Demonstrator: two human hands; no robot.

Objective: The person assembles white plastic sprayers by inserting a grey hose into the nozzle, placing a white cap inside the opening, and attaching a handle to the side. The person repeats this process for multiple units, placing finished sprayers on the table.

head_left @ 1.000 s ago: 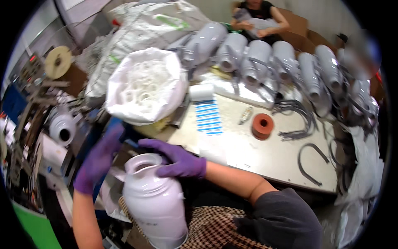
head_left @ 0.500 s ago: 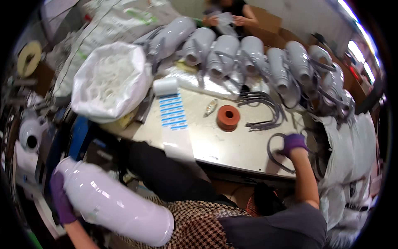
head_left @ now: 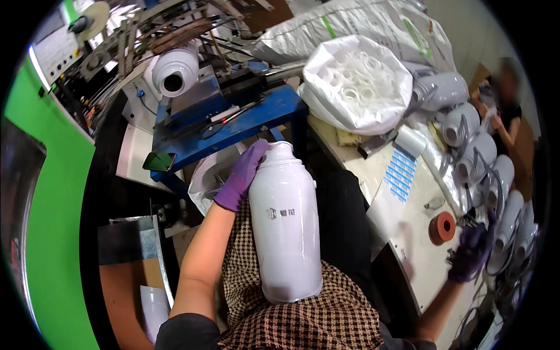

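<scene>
A glossy pale-lilac flask body (head_left: 286,233) stands in my lap, neck away from me, with small dark print on its side. My left hand (head_left: 244,178), in a purple glove, is closed around the left side of its neck. Over at the right, my right hand (head_left: 471,254), also gloved in purple, is at the worktable (head_left: 408,245) beside an orange-red roll (head_left: 435,231). Its fingers are bent, with small dark bits showing at their edge; what they hold is unclear. Grey flask bodies with handles (head_left: 508,219) lie just beyond it.
A white sack (head_left: 321,111) of clear rings stands at the table's far end, near a label roll (head_left: 411,142). A blue stand (head_left: 198,143) carries tools and a phone (head_left: 159,162). Another flask body (head_left: 181,61) sits on machinery. Another person (head_left: 507,111) works at far right.
My view has swung left. The flask body has turned from lying slantwise at my left to standing in my lap. My right hand has left the spot where it gripped a grey curved handle.
</scene>
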